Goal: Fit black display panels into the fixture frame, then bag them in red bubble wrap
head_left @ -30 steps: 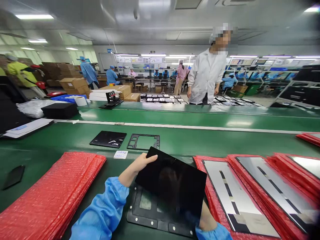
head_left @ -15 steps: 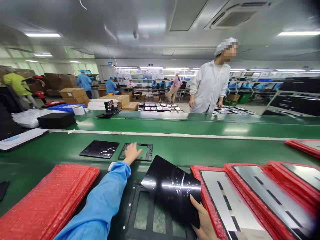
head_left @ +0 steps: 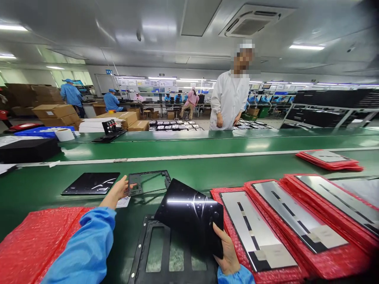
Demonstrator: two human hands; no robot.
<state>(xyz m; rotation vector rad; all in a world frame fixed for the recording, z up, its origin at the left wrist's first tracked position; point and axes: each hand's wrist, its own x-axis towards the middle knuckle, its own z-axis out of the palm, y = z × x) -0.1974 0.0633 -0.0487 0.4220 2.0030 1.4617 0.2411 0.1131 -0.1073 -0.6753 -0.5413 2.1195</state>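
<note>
My left hand [head_left: 120, 189] is closed on the left edge of a thin black rectangular frame [head_left: 134, 192], which tilts up off the green surface. A white paper slip [head_left: 123, 202] lies below it. My right hand [head_left: 226, 246] grips the lower right corner of a glossy black screen panel [head_left: 189, 217]. The panel is held tilted above a black fixture tray [head_left: 139, 252] with rectangular openings and covers part of it. Left of the frame, another glossy black panel [head_left: 91, 183] lies flat.
Silver-backed panels [head_left: 266, 236] rest on red bubble wrap [head_left: 216, 195] to the right, with another red-wrapped stack [head_left: 328, 159] farther back. Red bubble wrap [head_left: 38, 240] covers the near left. A black stand [head_left: 109, 132] and tape roll [head_left: 65, 135] stand behind. A person in white [head_left: 229, 98] stands across the bench.
My left hand has moved to the frame's left edge and raised it off the surface. My right hand still holds the panel over the fixture. The whole view has turned right.
</note>
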